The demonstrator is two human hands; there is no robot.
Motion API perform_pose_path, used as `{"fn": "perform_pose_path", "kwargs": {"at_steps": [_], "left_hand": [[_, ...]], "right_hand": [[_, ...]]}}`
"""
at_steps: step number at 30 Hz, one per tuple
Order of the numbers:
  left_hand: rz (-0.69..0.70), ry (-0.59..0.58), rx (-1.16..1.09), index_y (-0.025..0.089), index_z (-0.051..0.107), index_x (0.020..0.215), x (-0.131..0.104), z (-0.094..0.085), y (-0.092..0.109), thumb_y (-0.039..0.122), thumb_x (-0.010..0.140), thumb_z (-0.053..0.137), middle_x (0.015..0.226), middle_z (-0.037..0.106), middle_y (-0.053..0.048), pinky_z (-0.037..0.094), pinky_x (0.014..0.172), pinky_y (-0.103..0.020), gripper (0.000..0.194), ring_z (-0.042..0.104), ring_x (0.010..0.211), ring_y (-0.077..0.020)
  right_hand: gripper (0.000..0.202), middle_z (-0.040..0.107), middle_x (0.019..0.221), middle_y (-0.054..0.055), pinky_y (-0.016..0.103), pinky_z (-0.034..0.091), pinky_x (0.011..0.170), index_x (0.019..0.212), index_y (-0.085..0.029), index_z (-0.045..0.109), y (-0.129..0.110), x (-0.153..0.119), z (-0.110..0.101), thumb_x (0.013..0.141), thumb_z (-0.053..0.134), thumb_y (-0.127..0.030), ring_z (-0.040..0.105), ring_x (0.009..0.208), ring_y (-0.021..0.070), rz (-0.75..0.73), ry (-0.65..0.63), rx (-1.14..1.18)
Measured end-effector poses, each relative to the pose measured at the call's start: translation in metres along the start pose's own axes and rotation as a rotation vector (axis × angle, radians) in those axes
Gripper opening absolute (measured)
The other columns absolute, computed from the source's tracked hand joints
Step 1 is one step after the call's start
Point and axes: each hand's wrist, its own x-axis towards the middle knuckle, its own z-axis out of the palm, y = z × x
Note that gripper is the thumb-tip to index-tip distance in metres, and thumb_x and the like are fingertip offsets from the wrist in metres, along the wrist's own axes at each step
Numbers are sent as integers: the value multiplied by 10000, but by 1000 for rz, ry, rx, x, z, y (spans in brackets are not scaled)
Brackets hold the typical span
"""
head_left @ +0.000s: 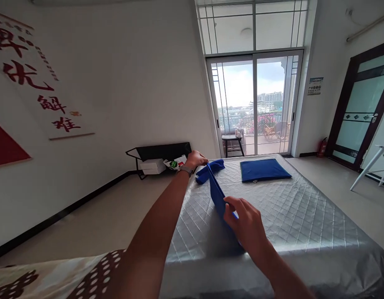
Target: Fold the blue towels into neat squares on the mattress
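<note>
Has a spotted cloth [95,274] at the lower left, partly behind the left forearm, and a silver cover [282,207] ahead, quilted in diamonds with a smooth near edge. Pinches the blue cloth [218,197] by the near part of its upper edge with the right hand [245,218], thumb and fingers narrow around it. Holds its far end with the left hand [195,159], fingers pinched narrow likewise, and wears a watch [187,169] on that wrist. Stretches the cloth between both hands over the left part of the cover, slanting away, on edge rather than flat; cannot tell, at its lower edge, contact from a small gap. Has a crumpled blue strip [217,167] lying just beyond, near the left hand, and a flat blue pad [265,169] farther right, well apart from the right hand. Shows past the cover, at the left, a black rack [165,151] with a white box [152,167] and some packets [175,163]. Faces a glass door [255,104] beyond, with a stool [233,143] at its lower left, then a railing, pink flowers [245,121] and distant buildings [270,97] through the panes.
</note>
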Motion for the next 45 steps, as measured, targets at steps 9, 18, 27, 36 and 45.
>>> {"fn": "perform_pose_path", "kwargs": {"at_steps": [9,18,27,36,45], "left_hand": [[164,102,215,173,711,562,-7,12,79,311,674,762,563,701,-43,535,770,-286,185,732,800,-248],[508,24,443,220,820,706,-23,24,116,213,654,763,732,789,-17,516,843,-309,77,737,870,-259],[708,-328,376,254,837,889,-49,1,98,408,785,694,872,814,-14,520,754,-261,234,719,791,-197],[565,-285,-21,220,820,887,-87,-6,68,596,674,798,867,795,-55,560,755,-309,433,710,802,-216],[441,-42,-123,220,813,877,-108,5,35,718,605,778,911,797,-69,570,829,-362,568,722,848,-245]], "right_hand": [[233,718,906,15,244,570,696,986,-239,708,30,25,-65,918,531,-103,684,743,132,98,-10,78],[155,735,891,1,283,595,697,1013,-268,740,59,37,-110,962,600,-309,689,705,144,194,78,-36],[265,762,994,33,360,606,800,1068,-280,775,126,63,-174,946,608,-445,732,821,199,265,96,-212],[249,785,995,23,340,589,795,1058,-286,793,150,67,-185,924,621,-405,739,840,205,309,14,-308],[198,792,891,3,337,591,773,960,-272,812,166,76,-157,854,667,-354,736,748,186,409,-115,-196]]}}
